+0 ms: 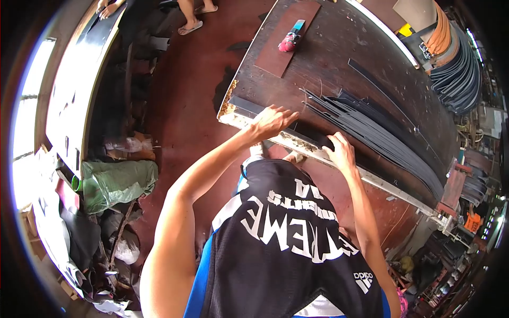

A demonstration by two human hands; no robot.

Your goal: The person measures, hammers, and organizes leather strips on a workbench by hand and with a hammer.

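A long dark strip (pixel 245 106) lies along the near edge of the brown worktable (pixel 323 61). My left hand (pixel 273 123) rests over this strip, its fingers stretched out to the right. Farther right, my right hand (pixel 341 151) is at the same table edge, with thumb and fingers bent round the dark material. What lies under the palms is hidden. Just beyond my right hand is a bundle of thin grey-black strips (pixel 371 124), fanned out at its left end. A single dark strip (pixel 379 90) lies behind the bundle.
A reddish-brown board (pixel 270 55) carries a small pink-and-teal object (pixel 290 38). Dark and tan strips (pixel 456 79) hang in a stack at the far right. Another person's foot (pixel 191 26) is on the red floor (pixel 185 95); a green sack (pixel 119 183) lies left.
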